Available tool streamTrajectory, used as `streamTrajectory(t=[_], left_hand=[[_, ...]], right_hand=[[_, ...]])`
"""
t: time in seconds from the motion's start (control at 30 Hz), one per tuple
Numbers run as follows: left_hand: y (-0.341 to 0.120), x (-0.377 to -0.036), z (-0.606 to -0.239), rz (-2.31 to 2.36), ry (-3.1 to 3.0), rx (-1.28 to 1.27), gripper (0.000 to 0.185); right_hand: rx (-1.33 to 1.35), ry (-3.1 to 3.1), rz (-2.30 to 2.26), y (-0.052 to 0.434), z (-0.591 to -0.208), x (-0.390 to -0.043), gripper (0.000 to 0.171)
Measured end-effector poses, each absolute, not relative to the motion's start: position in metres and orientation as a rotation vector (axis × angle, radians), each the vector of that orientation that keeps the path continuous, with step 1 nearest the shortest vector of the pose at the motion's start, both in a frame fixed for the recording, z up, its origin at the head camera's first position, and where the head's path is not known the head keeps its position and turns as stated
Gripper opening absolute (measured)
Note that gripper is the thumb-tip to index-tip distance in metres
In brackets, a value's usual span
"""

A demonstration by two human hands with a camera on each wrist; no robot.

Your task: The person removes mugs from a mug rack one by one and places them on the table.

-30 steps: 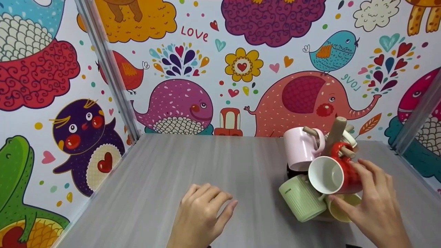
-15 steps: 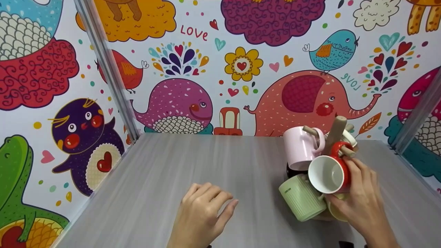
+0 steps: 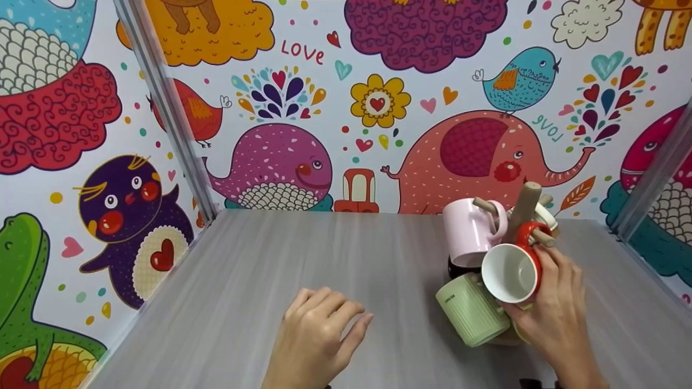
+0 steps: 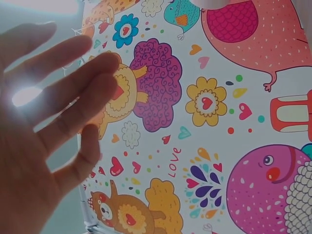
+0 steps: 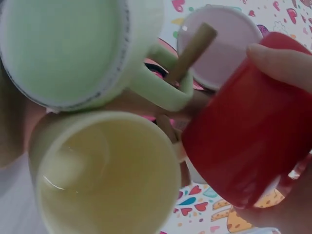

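My right hand (image 3: 557,308) grips the body of a red mug (image 5: 248,122) with a white inside, thumb on one side and fingers on the other. The mug's handle still hangs on a peg of a wooden mug tree (image 3: 525,208), its mouth facing left. Below it on the tree are a ribbed light-green mug (image 3: 470,310) and a pale-yellow mug (image 5: 107,180), the latter mostly hidden by my hand in the head view. A pink mug (image 3: 467,229) hangs to the upper left. Holding nothing, my left hand (image 3: 319,329) hovers over the table with loosely bent fingers.
Behind the post hangs a cream-coloured mug (image 3: 547,216), partly covered. Something black (image 3: 460,269) shows under the pink mug. The grey table (image 3: 303,254) meets cartoon-printed walls (image 3: 427,48) at the back and left, with a metal corner post (image 3: 170,113) between.
My right hand has moved left and closed round the red mug, covering more of the yellow mug. The red mug stays on its peg, and my left hand has kept its place.
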State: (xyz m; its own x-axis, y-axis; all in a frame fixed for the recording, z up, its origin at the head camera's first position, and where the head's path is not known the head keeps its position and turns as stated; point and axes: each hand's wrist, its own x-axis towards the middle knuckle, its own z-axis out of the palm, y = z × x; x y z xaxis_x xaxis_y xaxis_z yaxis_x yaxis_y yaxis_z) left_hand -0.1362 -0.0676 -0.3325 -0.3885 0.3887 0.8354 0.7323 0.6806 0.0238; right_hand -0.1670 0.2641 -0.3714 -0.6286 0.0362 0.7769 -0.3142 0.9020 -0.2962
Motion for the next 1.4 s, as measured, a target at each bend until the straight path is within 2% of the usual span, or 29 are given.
streamTrajectory(t=[0.43, 0.67, 1.03, 1.4], left_hand=[[-0.069, -0.135, -0.331, -0.485, -2.011, -0.855, 0.008], [-0.070, -0.134, -0.331, -0.484, -2.038, -0.850, 0.008], [-0.069, -0.134, -0.332, -0.492, -2.027, -0.853, 0.008], [-0.068, -0.136, -0.332, -0.489, -2.014, -0.867, 0.007]], right_hand=[[0.218, -2.099, 0.517, 0.262, -0.379, -0.173, 0.106], [0.239, -1.989, 0.525, 0.265, -0.390, -0.180, 0.099], [0.151, -1.743, 0.515, 0.256, -0.412, -0.193, 0.074], [0.118, -1.744, 0.520, 0.254, -0.416, -0.193, 0.072]])
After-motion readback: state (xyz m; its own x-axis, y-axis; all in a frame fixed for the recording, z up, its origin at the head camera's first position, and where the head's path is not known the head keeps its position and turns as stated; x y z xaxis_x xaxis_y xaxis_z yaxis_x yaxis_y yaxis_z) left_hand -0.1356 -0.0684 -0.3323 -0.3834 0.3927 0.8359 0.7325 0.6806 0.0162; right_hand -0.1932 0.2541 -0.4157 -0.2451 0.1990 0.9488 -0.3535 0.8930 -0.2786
